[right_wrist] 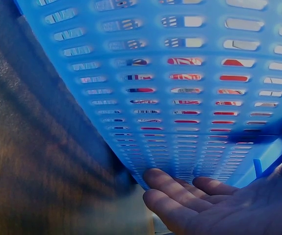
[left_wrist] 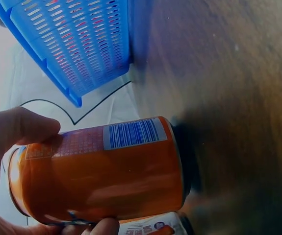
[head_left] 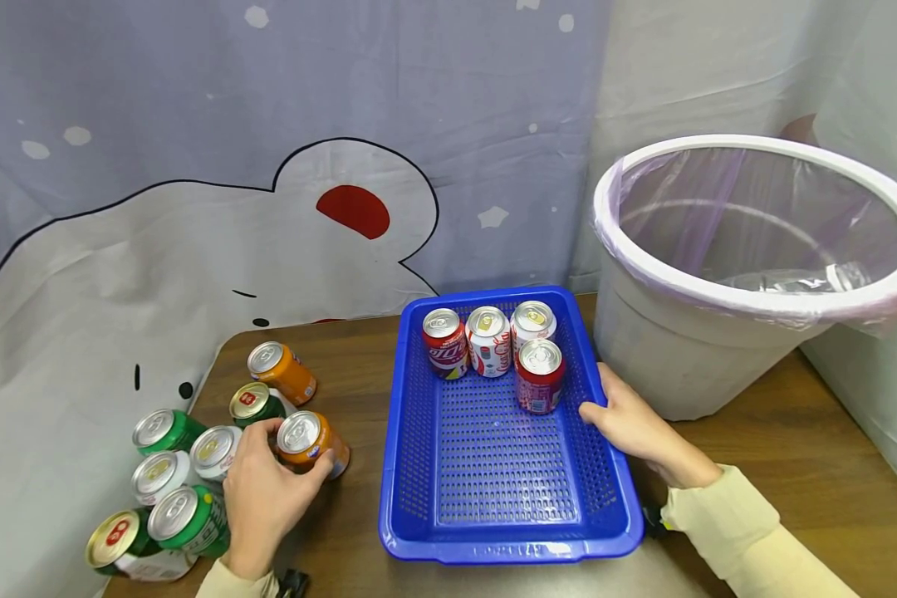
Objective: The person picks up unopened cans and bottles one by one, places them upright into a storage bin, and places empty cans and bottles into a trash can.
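My left hand (head_left: 264, 490) grips an orange soda can (head_left: 299, 431) near its lid, thumb on one side and fingers on the other. In the left wrist view the can (left_wrist: 106, 181) stands on or just above the table; which, I cannot tell. A blue perforated basket (head_left: 493, 482) lies to its right. Several red and white cola cans, one of them a white can (head_left: 489, 340), stand toward its far end. My right hand (head_left: 635, 423) holds the basket's right rim, thumb over the edge. Its fingers (right_wrist: 172, 188) lie along the outer wall in the right wrist view.
Several cans crowd the table's left side, including a green can (head_left: 187, 519), a white can (head_left: 215, 453) and another orange can (head_left: 287, 375). A large lined bin (head_left: 665, 357) stands right of the basket. A patterned curtain (head_left: 194, 91) hangs behind the wooden table (head_left: 370, 365).
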Demonstrator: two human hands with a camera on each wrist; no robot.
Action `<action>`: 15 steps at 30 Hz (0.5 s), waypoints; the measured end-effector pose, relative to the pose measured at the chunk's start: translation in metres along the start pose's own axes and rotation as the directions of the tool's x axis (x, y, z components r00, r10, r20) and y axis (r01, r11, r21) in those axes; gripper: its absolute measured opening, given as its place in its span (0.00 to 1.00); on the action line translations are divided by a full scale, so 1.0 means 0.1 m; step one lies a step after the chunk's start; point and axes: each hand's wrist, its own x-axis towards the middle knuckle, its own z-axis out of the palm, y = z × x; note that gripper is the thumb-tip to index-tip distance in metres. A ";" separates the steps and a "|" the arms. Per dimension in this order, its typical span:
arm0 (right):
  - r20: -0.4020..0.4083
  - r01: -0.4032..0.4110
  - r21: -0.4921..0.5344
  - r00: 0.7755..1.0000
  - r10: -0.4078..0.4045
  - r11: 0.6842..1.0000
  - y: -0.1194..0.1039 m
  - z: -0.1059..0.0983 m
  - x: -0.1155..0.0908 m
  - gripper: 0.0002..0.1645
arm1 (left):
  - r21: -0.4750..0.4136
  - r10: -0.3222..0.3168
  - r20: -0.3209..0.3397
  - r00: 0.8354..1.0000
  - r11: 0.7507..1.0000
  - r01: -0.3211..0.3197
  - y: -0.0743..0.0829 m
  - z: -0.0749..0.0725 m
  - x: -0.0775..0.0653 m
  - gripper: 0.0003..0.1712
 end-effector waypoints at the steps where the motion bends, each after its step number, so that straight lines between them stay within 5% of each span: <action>1: 0.000 0.001 -0.002 1.000 -0.001 1.000 0.00 0.00 0.00 0.35 | 0.001 0.009 -0.003 1.000 1.000 -0.009 0.00 0.00 0.00 0.41; 15: 0.002 -0.011 -0.006 1.000 0.011 1.000 0.00 -0.01 0.00 0.35 | -0.100 0.123 -0.029 0.992 0.987 -0.126 0.24 -0.19 0.17 0.40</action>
